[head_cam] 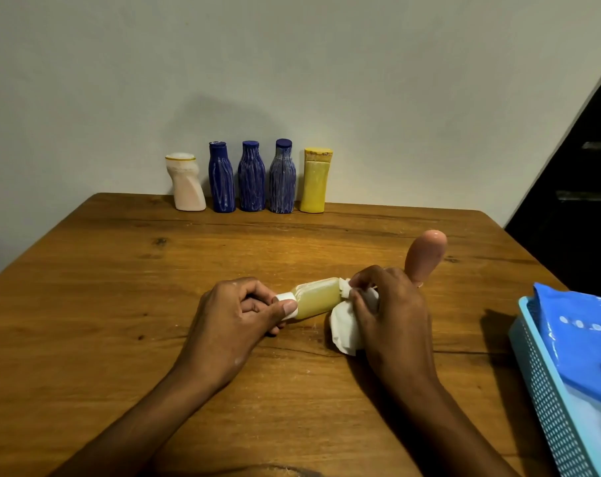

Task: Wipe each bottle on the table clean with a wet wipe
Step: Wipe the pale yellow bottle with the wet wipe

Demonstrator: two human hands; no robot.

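Observation:
A small pale yellow bottle (318,297) with a white cap lies sideways above the wooden table (120,304). My left hand (233,325) grips its capped end. My right hand (388,311) holds a white wet wipe (347,330) bunched against the bottle's base. Along the far edge stand a white bottle (187,184), three blue bottles streaked with white (221,179) (251,177) (282,177) and a yellow bottle (315,180). A pink bottle (426,254) stands just behind my right hand.
A light blue perforated basket (547,390) sits at the right edge of the table, with a blue wipe pack (581,342) inside. A plain wall rises behind the row of bottles. A dark opening lies at the far right.

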